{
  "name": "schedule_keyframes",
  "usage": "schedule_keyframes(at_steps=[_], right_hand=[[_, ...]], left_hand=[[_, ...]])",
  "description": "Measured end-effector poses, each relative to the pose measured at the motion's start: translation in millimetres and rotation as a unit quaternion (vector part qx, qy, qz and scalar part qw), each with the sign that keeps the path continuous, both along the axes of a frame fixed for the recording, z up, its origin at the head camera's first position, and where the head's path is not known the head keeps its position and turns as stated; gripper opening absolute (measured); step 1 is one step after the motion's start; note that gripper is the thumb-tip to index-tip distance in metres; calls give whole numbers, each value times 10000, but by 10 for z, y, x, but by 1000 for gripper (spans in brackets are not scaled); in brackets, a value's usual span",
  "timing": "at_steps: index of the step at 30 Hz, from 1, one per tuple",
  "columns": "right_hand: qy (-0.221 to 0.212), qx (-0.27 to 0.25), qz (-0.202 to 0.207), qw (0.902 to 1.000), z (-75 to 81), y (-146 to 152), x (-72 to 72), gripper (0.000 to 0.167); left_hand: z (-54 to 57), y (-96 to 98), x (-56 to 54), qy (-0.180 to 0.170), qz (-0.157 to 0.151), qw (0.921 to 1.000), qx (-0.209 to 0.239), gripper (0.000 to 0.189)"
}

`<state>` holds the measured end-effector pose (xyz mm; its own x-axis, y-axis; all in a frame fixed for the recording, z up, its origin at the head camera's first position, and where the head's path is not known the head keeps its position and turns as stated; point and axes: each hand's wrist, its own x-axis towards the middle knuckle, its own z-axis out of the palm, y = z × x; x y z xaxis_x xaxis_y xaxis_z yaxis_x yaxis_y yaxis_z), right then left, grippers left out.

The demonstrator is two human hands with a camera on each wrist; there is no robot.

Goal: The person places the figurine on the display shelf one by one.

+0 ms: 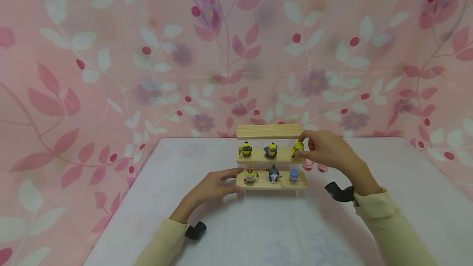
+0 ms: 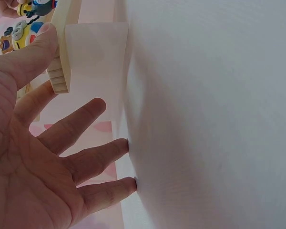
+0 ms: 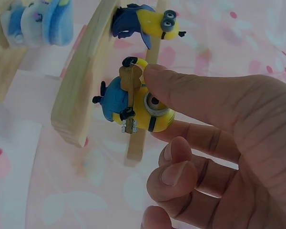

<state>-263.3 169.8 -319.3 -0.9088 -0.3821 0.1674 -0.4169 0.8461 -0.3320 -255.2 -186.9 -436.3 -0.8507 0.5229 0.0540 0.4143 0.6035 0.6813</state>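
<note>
A three-tier wooden display shelf [image 1: 269, 131] stands on the white cloth. My right hand [image 1: 329, 147] pinches a yellow Minion figurine with a small guitar [image 3: 130, 83] between thumb and forefinger, at the right end of the middle tier. Whether its feet touch the wood I cannot tell. My left hand [image 1: 216, 184] grips the left end of the bottom tier [image 2: 60, 76] with thumb and forefinger, its other fingers spread. Along the middle tier stand a goggled Minion [image 1: 246, 149] and a caped Minion [image 1: 272, 150]. Below are a crowned Minion [image 1: 250, 175], a grey-and-blue figurine [image 1: 273, 174] and a pale blue figurine [image 1: 294, 175].
Two pink pig figures [image 1: 322, 168] lie on the cloth right of the shelf, beneath my right hand. White leg panels [image 2: 97, 57] hold up the tiers. A pink floral curtain [image 1: 229, 52] hangs behind the table [image 1: 177, 167]. A black wrist camera [image 1: 339, 192] sits on each wrist.
</note>
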Motion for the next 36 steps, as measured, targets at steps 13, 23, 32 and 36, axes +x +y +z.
schedule_keyframes(at_steps=[13,23,32,36], right_hand=[[-41,-28,-48,10000,-46,-53,-28,44],[-33,-67,-56,10000,-67,-45,-42,44],[12,-44,-79,10000,-44,38,11,47],[1,-72,-95,9999,-51,107,39,47]], left_hand=[[3,24,-3,-1,-7,10000,-16,64],[4,39,8,22,-49,10000,22,62],[31,29,25,-139,46,9999,-10,64],[22,19,19,-67,44,10000,-13,64]])
